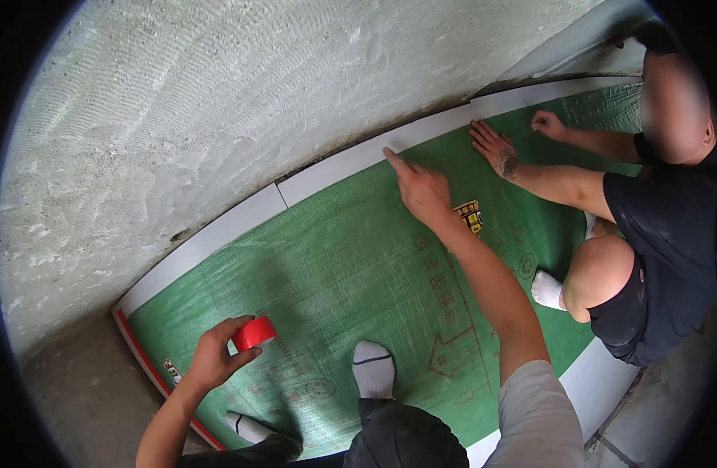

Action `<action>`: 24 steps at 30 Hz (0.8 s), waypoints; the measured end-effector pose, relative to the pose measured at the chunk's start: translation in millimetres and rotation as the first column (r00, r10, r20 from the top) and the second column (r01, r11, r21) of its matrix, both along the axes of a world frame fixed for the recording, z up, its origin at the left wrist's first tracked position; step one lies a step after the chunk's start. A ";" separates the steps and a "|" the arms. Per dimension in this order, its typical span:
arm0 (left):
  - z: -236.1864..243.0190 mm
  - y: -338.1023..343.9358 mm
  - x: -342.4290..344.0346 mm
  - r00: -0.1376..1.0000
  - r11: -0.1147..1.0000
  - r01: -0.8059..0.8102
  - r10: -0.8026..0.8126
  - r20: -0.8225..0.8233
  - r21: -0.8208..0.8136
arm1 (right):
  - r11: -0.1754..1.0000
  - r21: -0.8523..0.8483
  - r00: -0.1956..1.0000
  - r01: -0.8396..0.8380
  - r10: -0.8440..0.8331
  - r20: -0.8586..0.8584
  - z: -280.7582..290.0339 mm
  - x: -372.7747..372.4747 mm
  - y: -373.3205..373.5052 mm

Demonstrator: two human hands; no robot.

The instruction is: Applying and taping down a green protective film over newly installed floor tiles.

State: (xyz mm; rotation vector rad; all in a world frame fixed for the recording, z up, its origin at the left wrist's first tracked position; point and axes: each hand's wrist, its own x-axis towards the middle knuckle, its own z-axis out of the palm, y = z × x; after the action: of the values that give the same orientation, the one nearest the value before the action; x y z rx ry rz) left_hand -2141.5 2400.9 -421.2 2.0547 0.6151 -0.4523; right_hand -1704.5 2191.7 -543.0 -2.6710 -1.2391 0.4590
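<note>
Red tape roll (252, 333) sits in the left grip (216, 355), above the green sheet (335, 257) and to the left of the wearer's socked foot (372, 370). Fingers and thumb close on it from the wall side and from below, pinching it. It should be light, firm and hard to break, with a smooth outer face that may slip a little; the best hold is likely across both rims, leaving the wound face clear. No container shows; the roll's own core faces right, and its inside is too small to read.

Farther out, the right grip (425, 191) has its index finger stretched over the white strip (335, 178), the others folded in; I cannot tell whether they enclose anything or whether the fingertip presses. Beyond it, a co-worker's spread hand (493, 148) rests near the strip, below the rough grey wall (218, 93).
</note>
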 end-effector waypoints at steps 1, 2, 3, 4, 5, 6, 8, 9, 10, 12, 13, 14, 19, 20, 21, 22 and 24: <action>-1.2 -0.3 0.2 1.000 0.999 0.029 -0.029 0.009 0.016 | 1.000 -0.004 1.000 -0.002 0.002 -0.008 -10.4 -0.9 -0.9; -1.1 -0.5 0.2 0.998 0.998 0.057 -0.057 0.018 0.033 | 0.993 0.101 0.998 -0.053 0.049 0.044 -27.3 2.0 0.2; -1.0 -0.7 3.1 0.998 0.998 0.055 -0.056 0.015 0.029 | 0.973 0.203 0.991 -0.107 0.088 0.104 -36.8 8.5 2.7; 0.3 -1.7 4.8 0.997 0.997 0.072 -0.072 0.020 0.022 | 0.973 0.203 0.991 -0.112 0.094 0.095 -36.7 13.3 9.4; 0.7 -1.5 5.6 0.996 0.996 0.088 -0.089 0.025 0.014 | 0.919 0.356 0.985 -0.169 0.153 0.074 -35.9 20.0 16.8; 1.6 -1.4 5.0 0.996 0.997 0.082 -0.083 0.016 0.010 | 0.841 0.498 0.975 -0.213 0.212 0.060 -35.7 26.4 23.1; -1.4 -3.0 6.3 0.994 0.996 0.083 -0.086 0.068 0.044 | 0.844 0.482 0.964 -0.235 0.265 0.007 -40.7 53.9 34.7; 0.5 -2.4 2.2 0.994 0.996 0.085 -0.087 0.060 0.036 | 0.840 0.478 0.949 -0.256 0.314 -0.044 -43.8 57.9 39.3; 1.1 -2.1 0.6 0.995 0.995 0.088 -0.090 0.049 0.041 | 0.840 0.478 0.947 -0.256 0.316 -0.049 -40.9 57.9 45.0; 1.5 -2.2 -2.8 0.995 0.995 0.094 -0.095 0.037 0.045 | 0.908 0.347 0.934 -0.235 0.310 -0.178 -36.1 60.2 51.8; 1.6 -2.5 -4.5 0.995 0.995 0.096 -0.097 0.038 0.039 | 0.908 0.347 0.934 -0.233 0.308 -0.179 -35.8 59.7 53.4; 1.7 -2.5 -6.2 0.994 0.995 0.099 -0.100 0.040 0.034 | 0.913 0.338 0.934 -0.229 0.304 -0.189 -35.2 59.3 54.5; 1.4 -4.0 -10.5 0.994 0.993 0.100 -0.102 0.029 0.065 | 0.905 0.338 0.937 -0.258 0.320 -0.140 -40.0 62.8 49.7; 1.7 -3.9 -9.3 0.993 0.991 0.111 -0.113 0.025 0.076 | 0.894 0.348 0.937 -0.283 0.335 -0.099 -41.4 63.9 49.2; 2.0 -3.7 -9.1 0.993 0.991 0.114 -0.116 0.025 0.076 | 0.880 0.359 0.934 -0.310 0.352 -0.058 -41.0 62.6 50.0; 1.5 -3.6 -8.6 0.989 0.985 0.133 -0.138 0.045 0.107 | 0.881 0.360 0.935 -0.307 0.349 -0.058 -39.6 62.0 49.4; 0.0 -4.0 -5.9 0.984 0.978 0.152 -0.163 0.070 0.141 | 0.908 0.272 0.936 -0.318 0.346 -0.061 -35.2 63.4 49.2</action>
State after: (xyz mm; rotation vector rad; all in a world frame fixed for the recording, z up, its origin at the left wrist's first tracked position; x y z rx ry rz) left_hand -2147.4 2396.9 -421.2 2.2503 0.4456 -0.4253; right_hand -1641.1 2240.9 -578.2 -2.1967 -1.6064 0.4425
